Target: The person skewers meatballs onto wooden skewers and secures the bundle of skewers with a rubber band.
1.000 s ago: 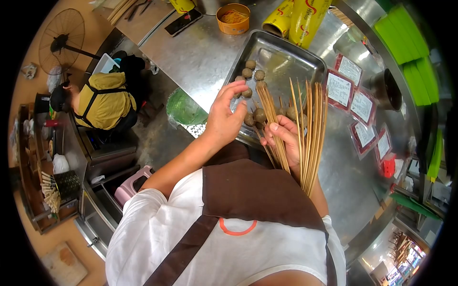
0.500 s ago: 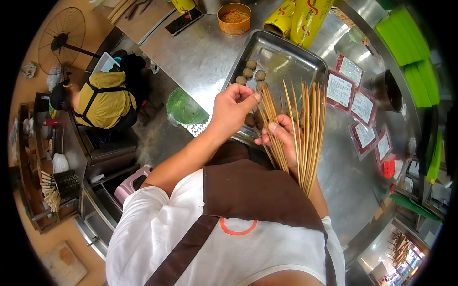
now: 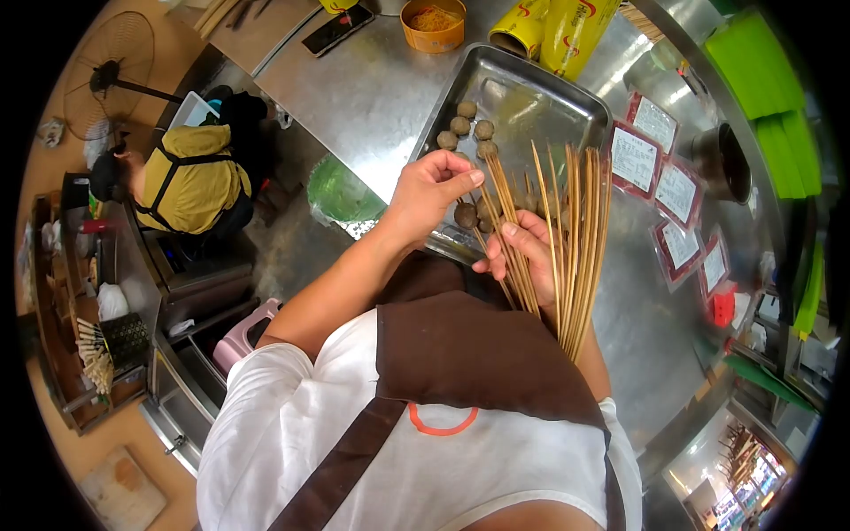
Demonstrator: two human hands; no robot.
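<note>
A fanned bundle of thin wooden skewers [image 3: 582, 257] rises from my right hand [image 3: 522, 252], whose fingers are wrapped round it. My left hand [image 3: 438, 188] is beside the bundle's left edge, with thumb and forefinger pinched together near the skewer tips. Whatever is between those fingertips is too small to make out. Behind both hands lies a metal tray [image 3: 544, 84] holding several round brown balls [image 3: 483, 130]. Some balls are partly hidden by the hands and skewers.
Yellow rolls [image 3: 518, 31] and an orange tub [image 3: 434, 26] stand beyond the tray. A phone [image 3: 337, 30] lies farther left. Labelled red packets [image 3: 635, 157] and a dark pot [image 3: 722, 164] are at right. Another person [image 3: 190, 181] is beyond the table at left.
The tray and the things on the table appear slightly higher in the view. My left hand's pinch has shifted slightly left, and the skewers in my right hand have shifted slightly.
</note>
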